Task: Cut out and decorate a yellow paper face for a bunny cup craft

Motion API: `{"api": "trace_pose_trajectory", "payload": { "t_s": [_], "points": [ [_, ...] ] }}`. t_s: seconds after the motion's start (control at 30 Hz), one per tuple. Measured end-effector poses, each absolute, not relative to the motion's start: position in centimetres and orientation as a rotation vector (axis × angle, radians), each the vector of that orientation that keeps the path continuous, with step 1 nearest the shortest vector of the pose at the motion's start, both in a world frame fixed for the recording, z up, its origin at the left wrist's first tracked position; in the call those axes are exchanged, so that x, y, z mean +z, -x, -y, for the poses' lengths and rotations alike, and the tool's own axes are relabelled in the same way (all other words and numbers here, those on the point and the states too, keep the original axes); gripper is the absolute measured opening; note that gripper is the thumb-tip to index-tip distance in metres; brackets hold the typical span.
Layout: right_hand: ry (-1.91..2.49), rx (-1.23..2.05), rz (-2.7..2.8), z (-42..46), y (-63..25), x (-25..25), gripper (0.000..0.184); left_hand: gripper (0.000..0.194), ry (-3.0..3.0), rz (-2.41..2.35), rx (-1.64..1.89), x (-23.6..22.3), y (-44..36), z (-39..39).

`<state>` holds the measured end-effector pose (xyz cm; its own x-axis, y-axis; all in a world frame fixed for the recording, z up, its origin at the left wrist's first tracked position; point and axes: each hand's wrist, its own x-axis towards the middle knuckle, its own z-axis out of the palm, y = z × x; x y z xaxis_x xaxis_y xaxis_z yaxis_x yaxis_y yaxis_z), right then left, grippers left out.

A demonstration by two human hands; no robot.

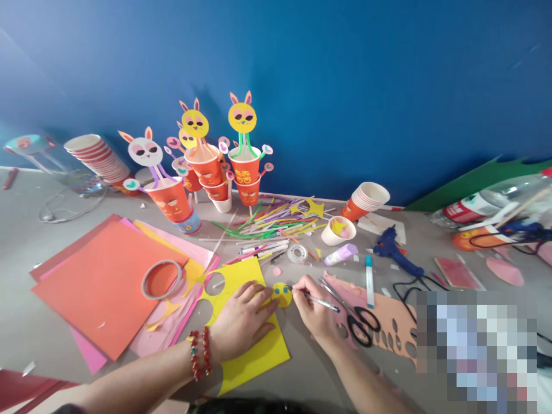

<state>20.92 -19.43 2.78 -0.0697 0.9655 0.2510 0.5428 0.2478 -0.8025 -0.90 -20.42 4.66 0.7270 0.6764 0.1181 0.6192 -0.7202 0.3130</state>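
My right hand [314, 310] is closed around a pen [322, 301], its tip at the right edge of a small yellow paper circle [282, 299]. Blue spots mark the circle. My left hand [248, 316] lies flat, fingers spread, over a yellow paper sheet [263, 359] with round cut-outs. Its fingertips reach the circle's left edge. To the right of the pen, black-handled scissors [361, 326] rest on pink and orange paper scraps [390, 307] full of holes. A blue marker [370, 282] lies beyond the scissors.
Decorated paper cups [168, 201] with rabbit faces stand at the back. Pipe cleaners [267, 221], a tape dispenser [297, 253], and a glue stick [340, 255] lie mid-table. A blue glue gun [397, 253] is at right. Tape roll [161, 280] tops coloured paper [103, 276] at left.
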Motion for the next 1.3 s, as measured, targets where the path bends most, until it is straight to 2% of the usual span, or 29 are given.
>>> {"api": "trace_pose_trajectory", "payload": {
  "t_s": [1.3],
  "points": [
    [1.393,0.676,1.745,19.45,-21.05,2.65,0.020,0.042,-2.692,-1.032,0.331,4.51,0.85,20.47]
  ]
}}
